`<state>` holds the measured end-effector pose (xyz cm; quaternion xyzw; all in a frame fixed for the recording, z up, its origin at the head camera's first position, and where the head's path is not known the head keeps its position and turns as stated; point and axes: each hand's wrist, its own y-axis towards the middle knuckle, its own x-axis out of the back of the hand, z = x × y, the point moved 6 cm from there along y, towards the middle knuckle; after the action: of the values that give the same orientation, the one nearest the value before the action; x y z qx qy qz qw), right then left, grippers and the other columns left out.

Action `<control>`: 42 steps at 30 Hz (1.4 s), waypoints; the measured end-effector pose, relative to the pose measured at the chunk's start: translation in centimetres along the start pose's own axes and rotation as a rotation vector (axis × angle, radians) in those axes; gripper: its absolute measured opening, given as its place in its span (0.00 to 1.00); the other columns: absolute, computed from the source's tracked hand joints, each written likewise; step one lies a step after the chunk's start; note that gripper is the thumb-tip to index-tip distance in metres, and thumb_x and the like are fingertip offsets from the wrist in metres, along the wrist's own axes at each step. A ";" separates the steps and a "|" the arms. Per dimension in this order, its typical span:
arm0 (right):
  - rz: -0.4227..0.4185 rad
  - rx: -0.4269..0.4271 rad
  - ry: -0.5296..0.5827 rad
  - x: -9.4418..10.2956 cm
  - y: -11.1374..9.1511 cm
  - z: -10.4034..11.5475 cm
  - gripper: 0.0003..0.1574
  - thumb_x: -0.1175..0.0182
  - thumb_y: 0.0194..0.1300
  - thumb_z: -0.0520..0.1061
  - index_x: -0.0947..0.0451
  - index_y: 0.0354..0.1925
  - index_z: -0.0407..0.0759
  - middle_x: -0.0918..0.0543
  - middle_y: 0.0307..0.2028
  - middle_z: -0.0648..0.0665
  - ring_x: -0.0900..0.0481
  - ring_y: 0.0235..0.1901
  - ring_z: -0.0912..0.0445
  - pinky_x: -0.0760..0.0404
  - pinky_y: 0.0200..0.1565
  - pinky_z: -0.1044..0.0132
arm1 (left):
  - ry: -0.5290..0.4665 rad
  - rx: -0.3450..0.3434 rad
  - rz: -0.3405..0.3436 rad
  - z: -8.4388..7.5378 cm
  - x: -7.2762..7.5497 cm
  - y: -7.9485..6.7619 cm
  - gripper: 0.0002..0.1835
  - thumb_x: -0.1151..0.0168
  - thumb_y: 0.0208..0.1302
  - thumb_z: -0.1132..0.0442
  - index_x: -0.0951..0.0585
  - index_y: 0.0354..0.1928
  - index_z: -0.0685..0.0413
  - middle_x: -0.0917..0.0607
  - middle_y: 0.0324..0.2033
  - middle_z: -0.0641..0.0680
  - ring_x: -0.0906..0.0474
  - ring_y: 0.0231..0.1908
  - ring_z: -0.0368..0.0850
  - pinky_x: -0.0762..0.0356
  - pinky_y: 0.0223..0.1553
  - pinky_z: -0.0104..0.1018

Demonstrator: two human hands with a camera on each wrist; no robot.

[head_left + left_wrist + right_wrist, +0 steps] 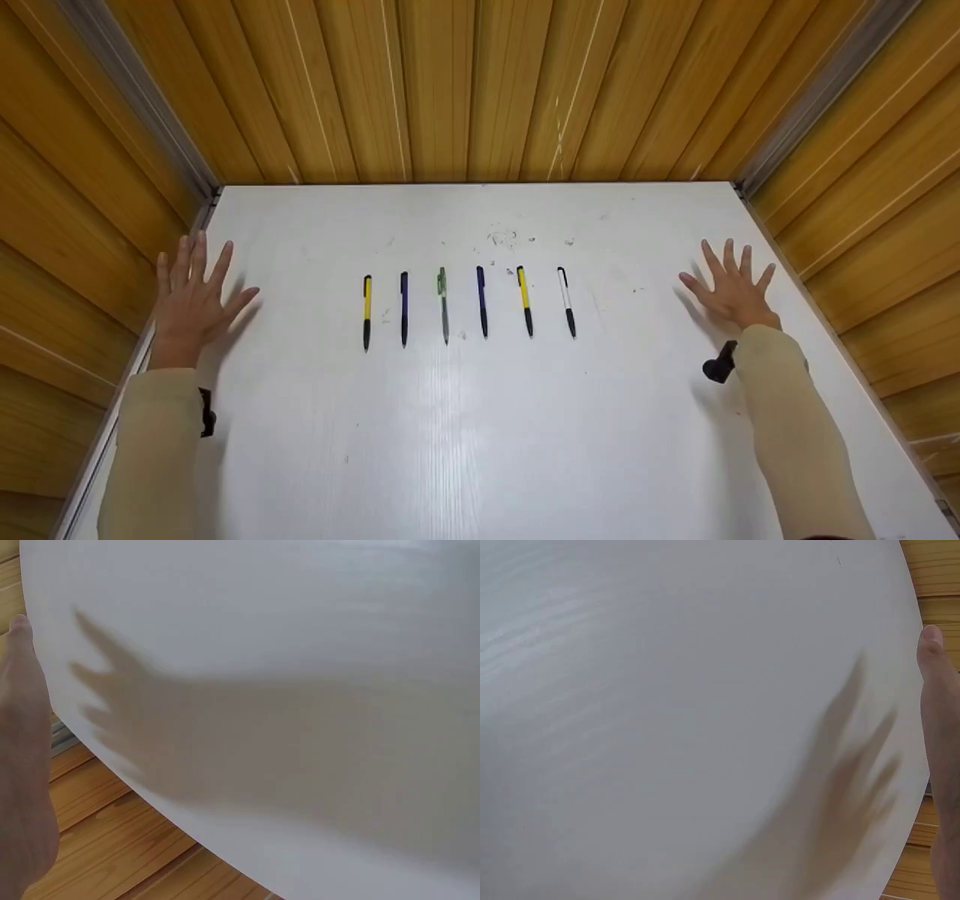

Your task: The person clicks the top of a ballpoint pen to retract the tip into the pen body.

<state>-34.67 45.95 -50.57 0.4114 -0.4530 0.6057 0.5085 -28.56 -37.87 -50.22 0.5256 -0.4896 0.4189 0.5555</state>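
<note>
Several pens lie apart in a row across the middle of the white table, tips toward me. From left to right come a yellow-black pen, a dark blue pen, a clear green pen, another dark blue pen, a second yellow-black pen and a white-black pen. My left hand is spread over the left table edge, holding nothing. Far to the right of the row, my right hand is also spread and holds nothing. Each wrist view shows only part of its hand, with its shadow on the table.
Wood-look panels stand behind the table and on both sides. Grey metal posts rise at the back corners. Dark marks speckle the tabletop behind the pens. A black wrist device sticks out beside the right sleeve.
</note>
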 end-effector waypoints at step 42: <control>0.154 0.170 0.357 1.6 3.1 9.7 0.43 0.51 0.80 0.59 0.45 0.77 0.33 0.45 0.77 0.27 0.50 0.77 0.30 0.44 0.76 0.31 | -0.069 -0.199 -0.097 -7.3 1.3 1.5 0.33 0.42 0.74 0.55 0.37 0.77 0.55 0.37 0.75 0.68 0.42 0.74 0.66 0.44 0.75 0.67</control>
<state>-37.61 36.72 -47.00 0.3033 -0.3332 0.7421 0.4963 -29.03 -30.52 -48.47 0.5054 -0.5215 0.3224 0.6072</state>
